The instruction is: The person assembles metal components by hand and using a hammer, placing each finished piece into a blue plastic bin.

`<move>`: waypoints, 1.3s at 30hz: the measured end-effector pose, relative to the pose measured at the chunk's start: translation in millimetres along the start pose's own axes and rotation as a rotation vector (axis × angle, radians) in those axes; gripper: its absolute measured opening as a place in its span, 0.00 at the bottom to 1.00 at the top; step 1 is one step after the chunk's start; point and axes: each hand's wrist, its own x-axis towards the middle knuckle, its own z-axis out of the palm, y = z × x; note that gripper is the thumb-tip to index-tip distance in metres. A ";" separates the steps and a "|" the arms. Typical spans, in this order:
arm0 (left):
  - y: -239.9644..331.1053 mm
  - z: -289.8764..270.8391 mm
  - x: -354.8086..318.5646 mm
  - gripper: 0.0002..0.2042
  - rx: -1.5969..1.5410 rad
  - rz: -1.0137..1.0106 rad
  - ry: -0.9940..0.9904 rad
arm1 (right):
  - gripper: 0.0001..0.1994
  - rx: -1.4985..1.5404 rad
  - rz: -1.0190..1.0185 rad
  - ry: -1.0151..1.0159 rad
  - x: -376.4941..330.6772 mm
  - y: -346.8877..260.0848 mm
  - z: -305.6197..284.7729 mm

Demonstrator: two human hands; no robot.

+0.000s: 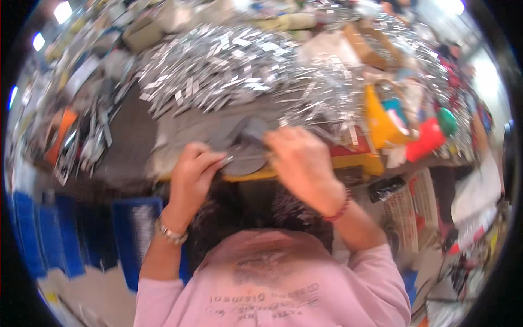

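My left hand [192, 170] is closed in a pinch on a thin silvery metal strip [229, 159], its tip poking out past the fingertips. To the right, my right hand [305, 166] has its fingers curled together. Motion blurs it, and whatever it holds is hidden. Between both hands sits a dark grey round plate [251, 165] at the table's front edge. A dark block-like fixture [249, 131] rises from behind it. Beyond my hands lies a large heap of flat shiny metal strips [218, 65], with thinner pieces [321, 98] spread to its right.
A yellow container [384, 117] and a red bottle-like thing with a green end [427, 139] stand at the right. More strips [90, 141] and an orange item [62, 133] lie left. An open cardboard box [370, 46] sits behind. Blue crates [133, 229] stand below the table.
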 end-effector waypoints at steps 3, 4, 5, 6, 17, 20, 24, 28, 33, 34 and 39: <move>-1.3 -3.1 -2.5 0.09 0.016 -0.017 -0.009 | 0.12 0.070 -0.004 -0.063 -1.6 6.7 13.7; -1.2 -2.7 -3.6 0.09 0.004 -0.031 -0.014 | 0.15 0.118 -0.007 -0.008 -0.2 7.6 16.5; -1.3 -3.4 -4.8 0.09 -0.013 -0.041 -0.021 | 0.17 0.162 -0.006 0.049 0.9 7.8 18.7; -2.2 -4.8 -6.3 0.09 -0.004 -0.055 -0.015 | 0.17 0.174 -0.017 0.043 0.9 6.1 18.5; -6.6 -7.2 -6.3 0.11 -0.051 0.021 0.038 | 0.19 0.202 -0.138 0.240 -24.8 -21.1 -7.1; -9.2 -5.6 -5.1 0.11 -0.062 0.015 0.019 | 0.19 0.169 -0.152 0.101 -31.2 -16.3 6.5; -6.5 -6.1 -4.8 0.10 -0.063 0.001 0.017 | 0.15 0.258 -0.031 0.137 -21.7 -20.3 6.0; -10.6 -4.9 -8.4 0.11 -0.036 -0.001 -0.014 | 0.15 0.417 0.074 0.089 -5.3 -12.2 3.8; -8.0 -5.0 -9.7 0.12 -0.047 -0.013 0.000 | 0.13 0.142 -0.090 0.038 1.9 -7.0 7.3; -6.7 -4.8 -9.4 0.12 -0.046 -0.019 0.007 | 0.10 0.057 -0.152 0.108 2.8 -11.8 7.0; -7.8 -2.5 -15.0 0.13 -0.092 -0.058 0.019 | 0.07 0.208 0.038 -0.073 -22.1 -37.2 9.6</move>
